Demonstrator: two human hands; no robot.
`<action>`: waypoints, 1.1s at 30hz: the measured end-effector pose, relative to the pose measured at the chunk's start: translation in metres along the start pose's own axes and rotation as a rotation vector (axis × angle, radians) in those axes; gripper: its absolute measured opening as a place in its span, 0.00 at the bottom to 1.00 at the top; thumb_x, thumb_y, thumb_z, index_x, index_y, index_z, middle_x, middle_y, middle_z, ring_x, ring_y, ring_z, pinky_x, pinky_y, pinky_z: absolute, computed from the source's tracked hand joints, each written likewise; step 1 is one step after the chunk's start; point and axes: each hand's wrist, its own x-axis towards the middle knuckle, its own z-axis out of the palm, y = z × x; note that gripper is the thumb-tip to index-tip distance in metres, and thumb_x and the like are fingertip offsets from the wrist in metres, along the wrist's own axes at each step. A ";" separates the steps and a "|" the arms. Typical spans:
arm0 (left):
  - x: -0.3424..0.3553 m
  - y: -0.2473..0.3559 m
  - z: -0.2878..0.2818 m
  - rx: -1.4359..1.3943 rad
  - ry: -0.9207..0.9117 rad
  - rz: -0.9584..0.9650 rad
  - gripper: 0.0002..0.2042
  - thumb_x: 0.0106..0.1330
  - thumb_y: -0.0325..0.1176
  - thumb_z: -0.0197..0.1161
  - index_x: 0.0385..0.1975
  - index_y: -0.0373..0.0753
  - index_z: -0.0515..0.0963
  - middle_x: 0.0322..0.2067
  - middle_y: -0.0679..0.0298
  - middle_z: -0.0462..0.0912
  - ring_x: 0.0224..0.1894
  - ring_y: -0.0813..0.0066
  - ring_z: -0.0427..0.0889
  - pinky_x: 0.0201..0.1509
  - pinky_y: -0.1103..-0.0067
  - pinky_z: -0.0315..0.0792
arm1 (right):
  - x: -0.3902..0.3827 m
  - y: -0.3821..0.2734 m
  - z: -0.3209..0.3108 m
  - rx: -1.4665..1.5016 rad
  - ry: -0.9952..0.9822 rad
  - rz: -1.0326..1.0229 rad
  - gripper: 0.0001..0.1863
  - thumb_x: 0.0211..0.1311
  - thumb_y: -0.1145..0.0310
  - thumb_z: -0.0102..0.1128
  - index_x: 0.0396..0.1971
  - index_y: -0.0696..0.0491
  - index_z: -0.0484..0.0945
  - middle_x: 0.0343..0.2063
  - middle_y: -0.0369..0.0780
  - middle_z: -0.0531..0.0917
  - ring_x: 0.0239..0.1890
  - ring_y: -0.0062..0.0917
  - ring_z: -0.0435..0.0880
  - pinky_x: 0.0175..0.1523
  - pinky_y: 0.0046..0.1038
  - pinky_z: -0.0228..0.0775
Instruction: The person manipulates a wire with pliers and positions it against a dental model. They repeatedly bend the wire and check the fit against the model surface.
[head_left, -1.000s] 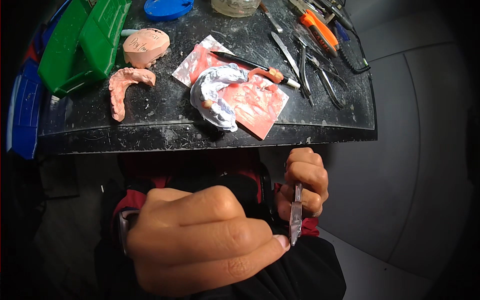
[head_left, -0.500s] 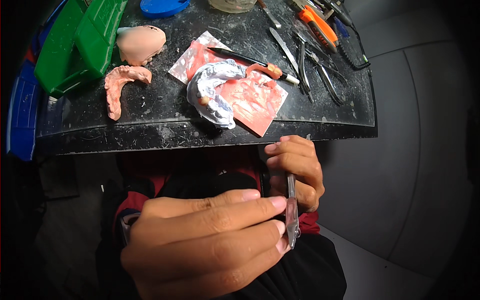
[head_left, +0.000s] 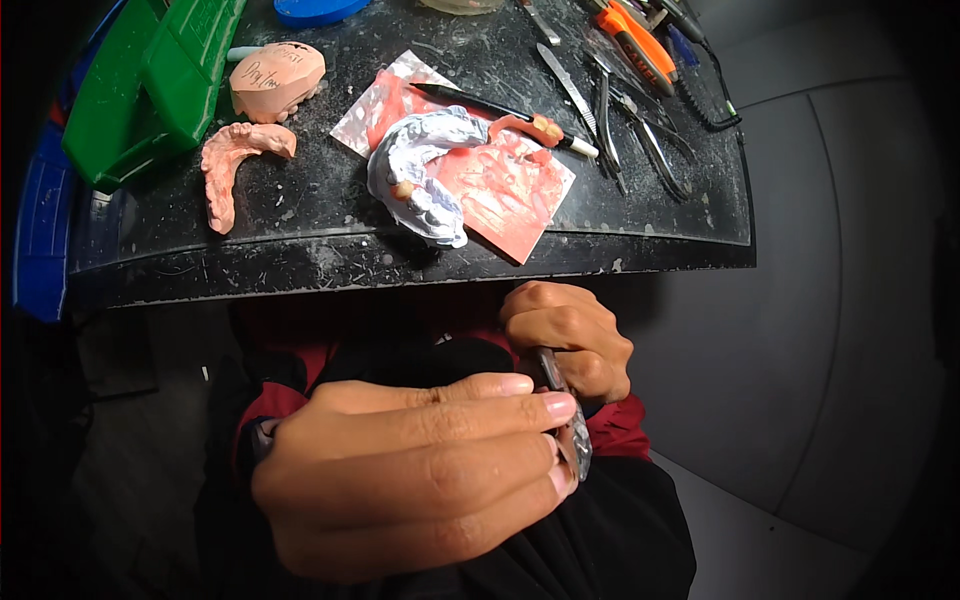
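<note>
Slender glossy piece (head_left: 579,441) is pinched by left grip (head_left: 420,470), clasped by right grip (head_left: 572,340), before the counter (head_left: 320,200), seemingly for steadiness.

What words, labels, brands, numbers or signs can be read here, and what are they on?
I won't copy wording out, but here's where it stands:
Pink dental cast: dark handwriting, partly legible.
Orange-and-black tool handle: pale printed lettering, small.
Green plastic bin: faint raised marks, too blurred to read.
Slim grey held object: no readable text.
</note>
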 end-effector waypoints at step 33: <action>-0.001 -0.009 0.011 0.224 0.164 0.139 0.07 0.43 0.23 0.69 0.23 0.38 0.79 0.23 0.66 0.80 0.24 0.78 0.81 0.31 0.85 0.78 | 0.001 0.005 -0.009 -0.196 0.036 -0.013 0.20 0.56 0.55 0.53 0.21 0.58 0.64 0.22 0.46 0.75 0.21 0.36 0.75 0.23 0.32 0.70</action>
